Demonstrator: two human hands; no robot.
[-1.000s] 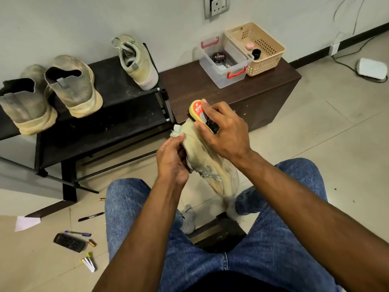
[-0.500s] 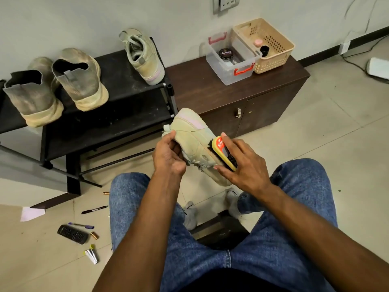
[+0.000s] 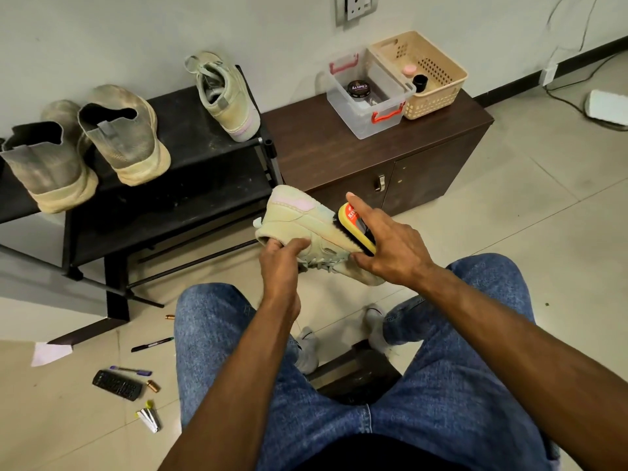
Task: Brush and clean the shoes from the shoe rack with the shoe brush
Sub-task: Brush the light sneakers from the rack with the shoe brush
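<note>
A beige sneaker [image 3: 299, 219] with a pink heel patch is held in the air above my knees, its sole turned to the right. My left hand [image 3: 280, 263] grips it at the collar, fingers inside the opening. My right hand [image 3: 390, 246] holds the yellow shoe brush [image 3: 355, 229] with a red label; its dark bristles lie against the sneaker's sole edge, and the forefinger stretches along the brush top. The black shoe rack [image 3: 190, 171] carries the matching beige sneaker [image 3: 227, 96] and two dirty grey slip-on shoes [image 3: 125, 134].
A brown cabinet [image 3: 339, 147] right of the rack bears a clear box [image 3: 370, 120] with a polish tin and a beige basket [image 3: 438, 96]. Pens, batteries and a remote [image 3: 117, 385] lie on the floor at left. A dark stool [image 3: 356, 375] stands between my legs.
The sneaker has turned so its heel points up and left. The brush slid down the sole side, then back up a little toward the heel.
</note>
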